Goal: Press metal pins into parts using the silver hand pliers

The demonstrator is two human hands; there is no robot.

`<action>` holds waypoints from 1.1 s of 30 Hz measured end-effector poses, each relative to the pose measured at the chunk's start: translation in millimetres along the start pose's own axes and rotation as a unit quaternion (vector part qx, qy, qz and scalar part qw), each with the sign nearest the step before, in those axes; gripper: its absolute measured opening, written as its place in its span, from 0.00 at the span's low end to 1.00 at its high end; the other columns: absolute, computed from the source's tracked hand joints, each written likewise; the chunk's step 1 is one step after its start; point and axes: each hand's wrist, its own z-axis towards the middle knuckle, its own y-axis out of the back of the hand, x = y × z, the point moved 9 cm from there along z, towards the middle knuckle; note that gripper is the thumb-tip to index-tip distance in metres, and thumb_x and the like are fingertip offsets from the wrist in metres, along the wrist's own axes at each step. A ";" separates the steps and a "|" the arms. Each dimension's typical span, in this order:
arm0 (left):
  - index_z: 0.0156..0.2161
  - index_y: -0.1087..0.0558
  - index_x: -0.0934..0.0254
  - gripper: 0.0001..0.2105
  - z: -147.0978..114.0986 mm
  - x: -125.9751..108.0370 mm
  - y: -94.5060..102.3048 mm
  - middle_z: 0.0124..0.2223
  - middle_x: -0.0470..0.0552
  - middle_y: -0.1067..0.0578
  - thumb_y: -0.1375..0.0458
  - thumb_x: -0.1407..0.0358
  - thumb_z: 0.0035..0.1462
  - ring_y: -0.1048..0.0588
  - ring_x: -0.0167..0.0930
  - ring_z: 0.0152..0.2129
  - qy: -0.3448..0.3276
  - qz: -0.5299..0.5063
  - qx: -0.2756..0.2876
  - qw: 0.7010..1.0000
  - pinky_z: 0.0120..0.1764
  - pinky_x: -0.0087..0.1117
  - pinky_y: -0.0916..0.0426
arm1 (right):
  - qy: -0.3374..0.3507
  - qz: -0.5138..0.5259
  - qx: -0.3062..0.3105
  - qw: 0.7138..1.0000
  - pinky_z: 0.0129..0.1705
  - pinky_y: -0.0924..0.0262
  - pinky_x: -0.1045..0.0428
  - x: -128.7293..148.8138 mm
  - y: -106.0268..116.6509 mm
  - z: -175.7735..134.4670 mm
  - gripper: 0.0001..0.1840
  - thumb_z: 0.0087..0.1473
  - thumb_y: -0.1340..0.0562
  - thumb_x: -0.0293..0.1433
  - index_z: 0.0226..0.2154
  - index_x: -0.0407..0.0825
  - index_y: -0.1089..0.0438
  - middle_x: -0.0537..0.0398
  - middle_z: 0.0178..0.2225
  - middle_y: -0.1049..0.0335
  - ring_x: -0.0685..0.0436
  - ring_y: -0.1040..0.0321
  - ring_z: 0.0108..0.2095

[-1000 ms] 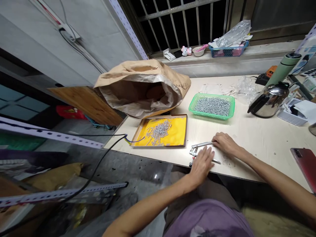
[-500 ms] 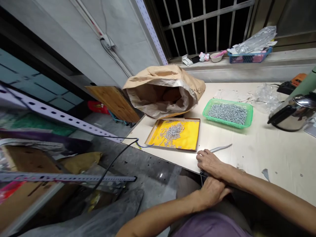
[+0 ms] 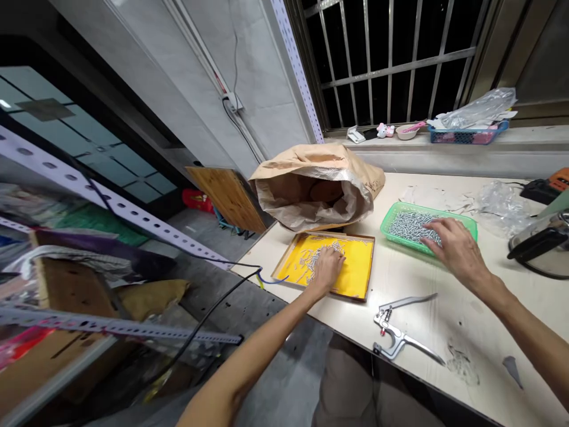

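My left hand point(image 3: 328, 268) is over a shallow tray point(image 3: 362, 267) with a yellow lining, its bent fingers pressed together at a pile of small metal pins point(image 3: 310, 261). Whatever is under those fingertips is hidden. Above the right part of a green plastic basket point(image 3: 393, 237) is my right hand point(image 3: 457, 248), thumb and fingers apart. Many small silvery metal pieces point(image 3: 409, 226), like short screws, fill that basket. A metal hand tool like spring-loaded pliers point(image 3: 393, 335) lies on the table near the front edge, its handles spread, touched by neither hand.
Behind the tray, a large brown paper sack point(image 3: 320, 160) lies with its mouth facing me. A metal kettle point(image 3: 542, 246) and crumpled clear plastic point(image 3: 502, 201) are at the right. A dark cable point(image 3: 222, 270) runs past the table's left corner. A blue basket point(image 3: 466, 135) stands on the sill.
Both hands have left the table's front edge, where the pliers-like tool now lies in full view. The left went to the yellow-lined tray, the right to the green basket. The camera view shifted.
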 end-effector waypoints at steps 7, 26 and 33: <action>0.35 0.24 0.72 0.10 39.6 -4.2 -15.3 0.41 0.63 0.27 0.49 0.70 0.57 0.32 0.40 0.42 0.071 0.058 0.109 0.990 0.37 0.36 0.35 | 0.038 0.102 0.153 0.982 0.38 0.38 0.48 50.4 -33.9 -83.4 0.11 0.60 0.48 0.30 0.40 0.49 0.31 0.49 0.36 0.30 0.42 0.33 0.38; 0.23 0.26 0.69 0.11 -119.8 -76.6 -71.0 0.20 0.44 0.31 0.41 0.60 0.41 0.34 0.25 0.20 0.101 -0.326 0.357 0.869 0.24 0.24 0.44 | -0.008 0.045 0.361 0.932 0.33 0.48 0.52 76.0 -75.4 -176.3 0.06 0.57 0.43 0.25 0.34 0.49 0.31 0.53 0.34 0.32 0.46 0.35 0.34; 0.19 0.29 0.68 0.11 -125.0 -77.6 -78.6 0.16 0.41 0.36 0.41 0.59 0.39 0.39 0.23 0.18 0.116 -0.314 0.411 0.848 0.23 0.24 0.48 | -0.005 0.023 0.344 0.939 0.29 0.50 0.52 74.7 -84.0 -180.3 0.05 0.57 0.43 0.26 0.34 0.49 0.31 0.54 0.32 0.33 0.47 0.36 0.32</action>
